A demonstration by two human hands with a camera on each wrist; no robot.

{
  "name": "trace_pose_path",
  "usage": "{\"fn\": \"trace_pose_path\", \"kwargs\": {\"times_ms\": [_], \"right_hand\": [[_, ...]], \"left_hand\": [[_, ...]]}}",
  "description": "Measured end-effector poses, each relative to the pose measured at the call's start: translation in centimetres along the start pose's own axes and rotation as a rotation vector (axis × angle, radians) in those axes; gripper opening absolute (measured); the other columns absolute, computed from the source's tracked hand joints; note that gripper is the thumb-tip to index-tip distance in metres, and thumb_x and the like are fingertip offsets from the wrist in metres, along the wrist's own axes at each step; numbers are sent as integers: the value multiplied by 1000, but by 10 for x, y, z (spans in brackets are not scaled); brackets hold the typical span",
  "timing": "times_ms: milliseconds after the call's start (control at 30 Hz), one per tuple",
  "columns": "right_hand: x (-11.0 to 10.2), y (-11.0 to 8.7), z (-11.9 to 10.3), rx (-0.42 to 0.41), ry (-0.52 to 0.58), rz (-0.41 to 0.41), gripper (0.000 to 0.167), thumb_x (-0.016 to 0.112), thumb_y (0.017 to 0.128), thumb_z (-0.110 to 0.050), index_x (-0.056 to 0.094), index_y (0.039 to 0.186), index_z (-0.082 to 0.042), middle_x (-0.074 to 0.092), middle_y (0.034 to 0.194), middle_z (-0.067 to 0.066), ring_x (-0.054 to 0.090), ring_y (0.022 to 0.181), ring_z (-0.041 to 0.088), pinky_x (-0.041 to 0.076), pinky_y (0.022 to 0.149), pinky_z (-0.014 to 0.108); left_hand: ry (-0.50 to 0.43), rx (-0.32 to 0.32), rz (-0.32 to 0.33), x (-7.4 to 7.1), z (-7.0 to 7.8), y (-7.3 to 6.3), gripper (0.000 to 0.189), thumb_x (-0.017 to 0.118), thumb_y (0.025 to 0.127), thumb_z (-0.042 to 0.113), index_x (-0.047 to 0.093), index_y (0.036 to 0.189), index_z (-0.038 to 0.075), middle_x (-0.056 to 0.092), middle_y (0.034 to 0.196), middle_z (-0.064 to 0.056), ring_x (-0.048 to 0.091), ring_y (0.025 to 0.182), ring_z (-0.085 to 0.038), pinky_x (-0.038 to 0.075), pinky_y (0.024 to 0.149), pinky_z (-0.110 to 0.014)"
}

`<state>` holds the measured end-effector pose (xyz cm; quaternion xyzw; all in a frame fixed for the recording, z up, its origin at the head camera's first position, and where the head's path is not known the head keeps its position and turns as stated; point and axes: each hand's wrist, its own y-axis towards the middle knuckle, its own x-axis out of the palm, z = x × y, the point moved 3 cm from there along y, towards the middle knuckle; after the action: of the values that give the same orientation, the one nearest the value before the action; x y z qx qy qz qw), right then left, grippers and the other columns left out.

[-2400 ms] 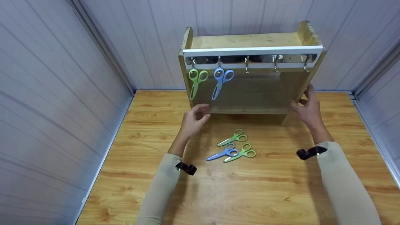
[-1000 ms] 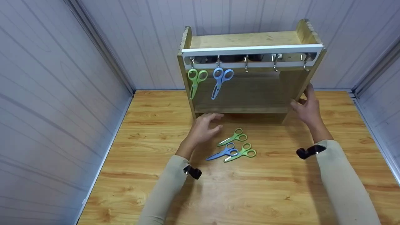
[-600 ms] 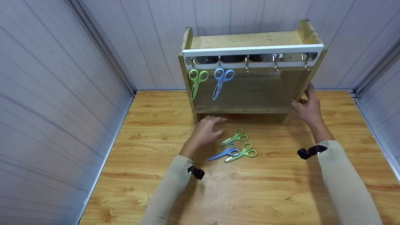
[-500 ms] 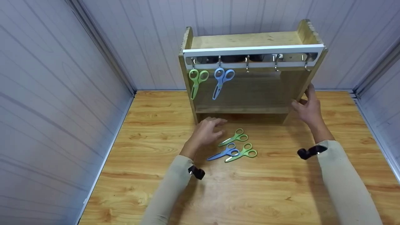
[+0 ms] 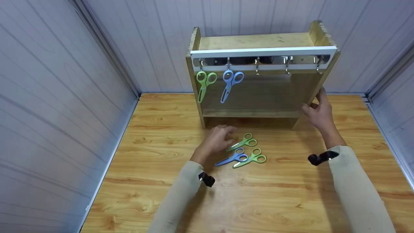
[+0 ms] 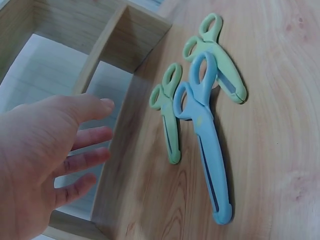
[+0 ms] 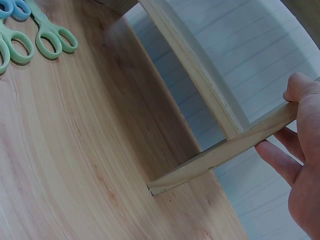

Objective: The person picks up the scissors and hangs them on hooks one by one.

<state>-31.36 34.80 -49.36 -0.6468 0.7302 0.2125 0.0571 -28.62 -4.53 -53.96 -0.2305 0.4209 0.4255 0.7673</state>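
My left hand (image 5: 217,139) is over the floor, fingers loosely bent and holding nothing, close beside the blades of green scissors (image 5: 245,141). Blue scissors (image 5: 233,158) lie just nearer, overlapping a second pair of green scissors (image 5: 251,158). In the left wrist view, thumb and fingers stand apart from all three scissors. My right hand (image 5: 319,115) grips the right side board of a wooden shelf (image 5: 255,40), thumb on one face and fingers on the other, as the right wrist view shows.
A white-framed hook rack (image 5: 242,68) runs along the shelf's upper front. Green scissors (image 5: 202,85) hang from its leftmost hook and blue scissors (image 5: 228,84) from the second. Pale panel walls (image 5: 81,106) stand at the back and sides of the wood-grain surface (image 5: 258,200).
My left hand has come away from the shelf's left side, moving right and toward me to the lying scissors. My right hand keeps its grip; the scissors stay where they were.
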Motion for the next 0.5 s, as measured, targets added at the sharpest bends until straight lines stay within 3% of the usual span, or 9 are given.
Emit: {"fn": "trace_pose_path", "kwargs": {"times_ms": [100,300,500], "right_hand": [[0,0,0,-2,-14,4,90,60,107,0,14,181,-19,33,182,26,62,132,46,57,82,8],[0,-1,-2,-7,-13,-2,90,61,108,-3,11,181,-20,28,184,27,56,144,61,52,84,3],[0,-2,-2,7,-10,-12,91,60,108,-3,9,182,-22,25,185,28,53,147,63,52,83,3]], "left_hand": [[7,-6,-19,2,1,1,46,79,106,21,70,150,9,77,141,-13,74,130,-32,60,113,-49],[44,-46,-45,7,2,3,45,80,105,18,71,149,11,77,142,-12,74,129,-30,62,110,-46],[99,-83,-56,11,2,5,44,80,106,23,72,148,14,78,136,-10,76,120,-27,63,106,-44]]}}
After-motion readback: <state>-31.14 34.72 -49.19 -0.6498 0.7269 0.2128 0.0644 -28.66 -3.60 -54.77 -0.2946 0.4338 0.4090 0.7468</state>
